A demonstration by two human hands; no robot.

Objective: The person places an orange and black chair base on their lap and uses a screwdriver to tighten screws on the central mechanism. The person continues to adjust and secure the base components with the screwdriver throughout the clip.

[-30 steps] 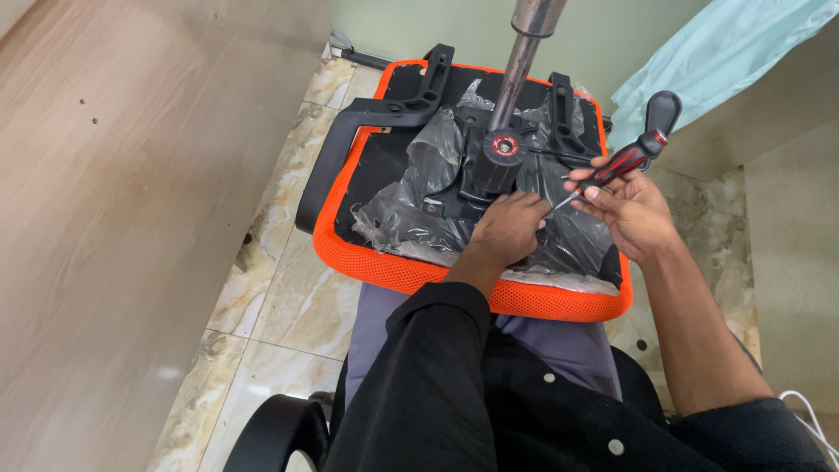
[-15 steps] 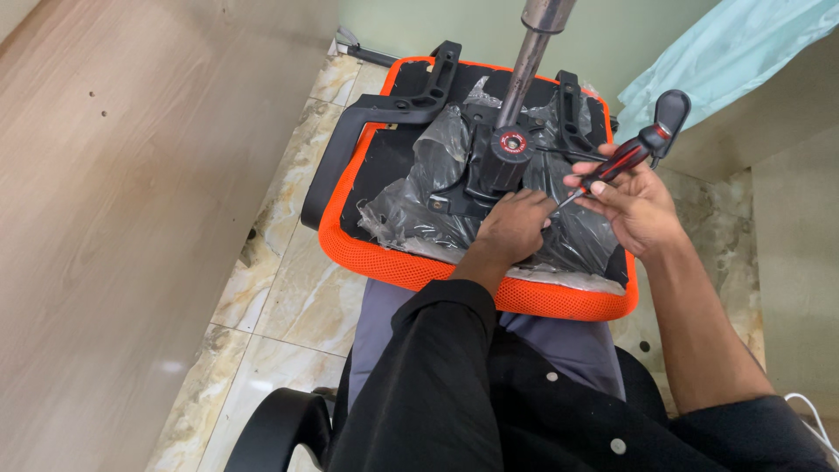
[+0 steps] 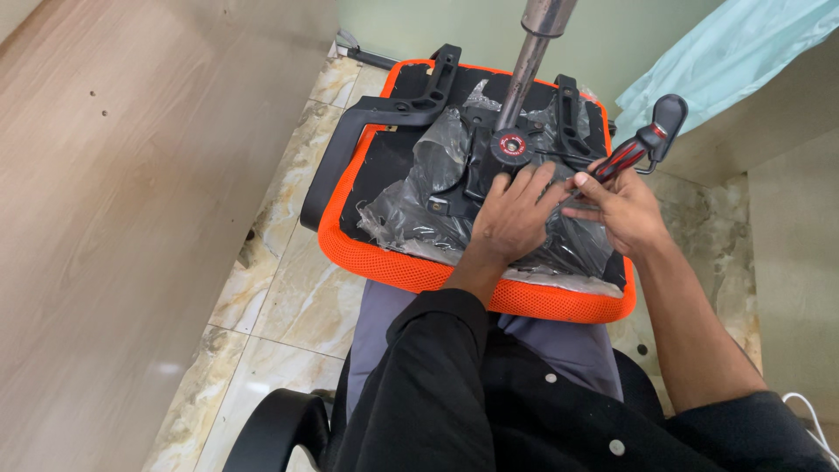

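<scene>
An upturned office chair seat (image 3: 395,267) with an orange mesh rim rests against my lap. Crumpled clear plastic wrap (image 3: 419,197) covers its black underside. A black metal mechanism plate (image 3: 479,170) sits in the middle, with a grey gas-lift column (image 3: 535,52) rising from it. My left hand (image 3: 516,214) lies flat on the plastic just below the plate. My right hand (image 3: 622,210) grips a red and black screwdriver (image 3: 625,157), its tip pointing down-left toward my left fingers. A black armrest (image 3: 367,122) is attached on the seat's left side.
A light wooden panel (image 3: 122,218) stands along the left. Marble-look floor tiles (image 3: 280,297) show beside the seat. A pale blue cloth (image 3: 725,61) hangs at the upper right. A black curved chair part (image 3: 275,433) lies by my left knee. A black lever paddle (image 3: 669,114) sticks out at the seat's right.
My left hand has slid up the plastic toward the mechanism plate. My right hand with the screwdriver has moved closer to it. The view has shifted slightly.
</scene>
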